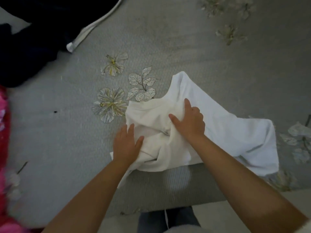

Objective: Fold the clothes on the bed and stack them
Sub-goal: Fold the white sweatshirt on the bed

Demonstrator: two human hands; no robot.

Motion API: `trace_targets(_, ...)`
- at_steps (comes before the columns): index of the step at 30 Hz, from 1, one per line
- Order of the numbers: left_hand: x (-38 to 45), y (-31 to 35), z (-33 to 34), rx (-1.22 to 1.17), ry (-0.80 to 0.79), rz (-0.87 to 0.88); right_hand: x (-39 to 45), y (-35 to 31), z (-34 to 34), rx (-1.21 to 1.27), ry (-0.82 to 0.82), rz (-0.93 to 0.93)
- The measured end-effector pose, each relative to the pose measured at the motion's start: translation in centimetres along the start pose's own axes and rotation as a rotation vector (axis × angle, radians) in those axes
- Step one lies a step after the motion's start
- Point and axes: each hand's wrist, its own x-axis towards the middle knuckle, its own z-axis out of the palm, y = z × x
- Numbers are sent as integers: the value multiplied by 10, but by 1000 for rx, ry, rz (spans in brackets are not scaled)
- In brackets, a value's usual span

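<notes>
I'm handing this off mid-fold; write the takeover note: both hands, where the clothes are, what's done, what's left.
Left hand: flat, fingers straight, pressing the near left part of the white T-shirt.
Right hand: on the shirt's middle just below the collar; fingers slightly bent, grip unclear.
Shirt lies on the grey floral bedspread near the bed edge, partly gathered, right side spread out.
Dark garment lies unfolded far left; pink fabric at the left edge.
Done: nothing fully folded, no stack in view.
Left: finish the shirt, fold the rest, stack.

Grey floral bedspread (pixel 159 39); jeans-clad legs (pixel 168 219) at bottom edge.
</notes>
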Motion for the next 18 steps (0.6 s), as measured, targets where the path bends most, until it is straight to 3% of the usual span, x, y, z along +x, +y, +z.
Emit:
trace_targets(4, 20, -5, 6, -142, 51, -48, 9, 10, 6, -55, -163, -174)
trace_targets(7, 42, 1, 0, -242, 105, -79, 3, 44, -20, -83, -118, -281)
trace_targets(10, 56, 17, -2, -243, 50, -67, -8, 85, -56, -78, -62, -151)
trace_targets(13, 64, 37, 3, -236, 40, -37, -14, 101, -73, -155, -209, -28)
trace_targets(18, 76, 28, 7, -497, 124, -24, 8, 41, -67, -135, 222, -256)
